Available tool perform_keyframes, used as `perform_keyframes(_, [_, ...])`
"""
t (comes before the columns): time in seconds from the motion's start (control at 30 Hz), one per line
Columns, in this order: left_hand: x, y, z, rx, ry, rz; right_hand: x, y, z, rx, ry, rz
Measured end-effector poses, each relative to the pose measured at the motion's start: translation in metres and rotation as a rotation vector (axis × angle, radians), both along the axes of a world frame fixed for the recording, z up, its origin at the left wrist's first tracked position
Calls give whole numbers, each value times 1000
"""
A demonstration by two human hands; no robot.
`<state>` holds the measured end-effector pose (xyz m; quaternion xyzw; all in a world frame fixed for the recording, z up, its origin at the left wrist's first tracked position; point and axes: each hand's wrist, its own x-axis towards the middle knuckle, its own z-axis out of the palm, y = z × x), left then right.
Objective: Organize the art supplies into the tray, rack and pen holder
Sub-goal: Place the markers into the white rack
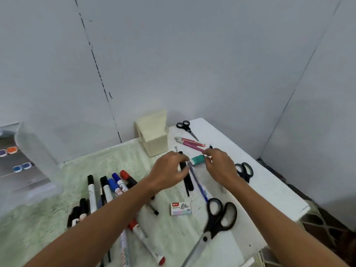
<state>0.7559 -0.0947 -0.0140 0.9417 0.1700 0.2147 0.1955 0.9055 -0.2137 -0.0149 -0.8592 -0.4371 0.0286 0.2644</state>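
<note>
The left hand (169,171) and right hand (219,166) met over the white table (265,182), each with curled fingers pinching one end of a small teal eraser (197,159). The eraser sat just above black and blue pens (192,178), near the cream box-shaped pen holder (154,135)

A cream pen holder (154,132) stands upright at the back of the surface (250,170). A clear plastic tray (36,166) sits at the left edge. Markers (107,189) with black, blue and red caps lie loosely bunched at front left. Three black-handled scissors (215,222) lie well apart, flat. A teal eraser (197,159) lies near pink highlighters (189,142); a staple box (180,208) lies flat, mid-surface.
</note>
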Motion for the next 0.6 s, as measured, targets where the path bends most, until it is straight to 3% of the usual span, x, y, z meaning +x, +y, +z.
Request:
perform_keyframes(0.17, [74, 13, -6, 17, 5, -6, 70, 31, -9, -40, 11, 46])
perform_keyframes(0.27, [103, 27, -15, 58, 112, -21, 99, 53, -14, -127, -7, 96])
perform_keyframes(0.47, [122, 45, -31, 180, 109, -26, 120, 75, -22, -265, -110, 216])
perform_keyframes(0.6, [128, 48, -29, 201, 114, -45, 125, 80, -24, -214, -77, 237])
